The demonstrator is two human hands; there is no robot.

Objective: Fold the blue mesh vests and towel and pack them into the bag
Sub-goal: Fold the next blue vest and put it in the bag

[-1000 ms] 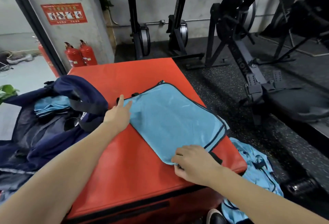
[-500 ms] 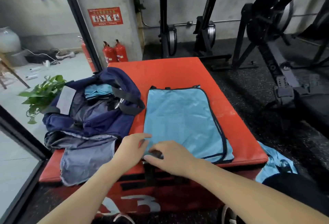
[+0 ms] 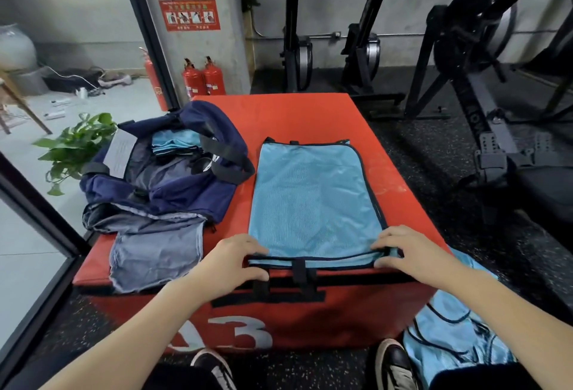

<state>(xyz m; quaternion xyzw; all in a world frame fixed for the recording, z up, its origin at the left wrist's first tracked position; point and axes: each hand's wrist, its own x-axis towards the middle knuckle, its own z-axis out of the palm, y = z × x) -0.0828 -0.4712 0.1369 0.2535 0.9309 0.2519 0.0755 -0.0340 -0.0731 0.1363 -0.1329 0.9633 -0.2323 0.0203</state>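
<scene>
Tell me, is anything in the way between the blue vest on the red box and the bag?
Nothing visible blocks it. The vest lies flat beside the bag, with only bare red box between them. The bag's mouth gapes open, though its strap arches over that side. Both hands hold the vest's near edge.

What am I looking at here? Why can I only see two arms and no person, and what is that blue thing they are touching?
The camera sits on the person's head and looks down, so you see only their arms and shoes, the way you see your own. There is no machine, just two bare hands. The left hand and the right hand each pinch a near corner of a blue mesh vest, which lies flat on a big red padded box. Beside the vest sits an open dark blue bag with folded blue cloth already inside. A grey towel lies in front of the bag. More blue vests wait on the floor by the right shoe. Behind are gym machines.
</scene>
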